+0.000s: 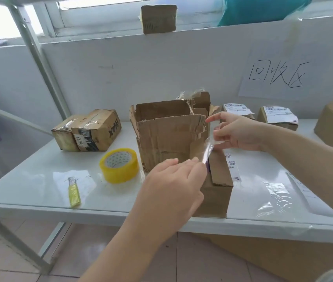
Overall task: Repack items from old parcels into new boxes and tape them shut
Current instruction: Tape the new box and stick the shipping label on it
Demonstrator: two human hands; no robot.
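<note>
Centre frame on the tabletop (39, 180), a torn, creased box (167, 139) stands open, only bare walls visible inside. At its right, left grip (171, 192) and right grip (241, 133) pinch a clear tape strip (208, 152).

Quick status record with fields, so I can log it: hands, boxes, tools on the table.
left hand: pinches the clear tape strip
right hand: pinches the strip's other end
small parcel: below the strip, at the front of the table
open torn box: upright, flaps up, behind the parcel
tape roll: left of the torn box
yellow knife: near the front edge, untouched
</note>
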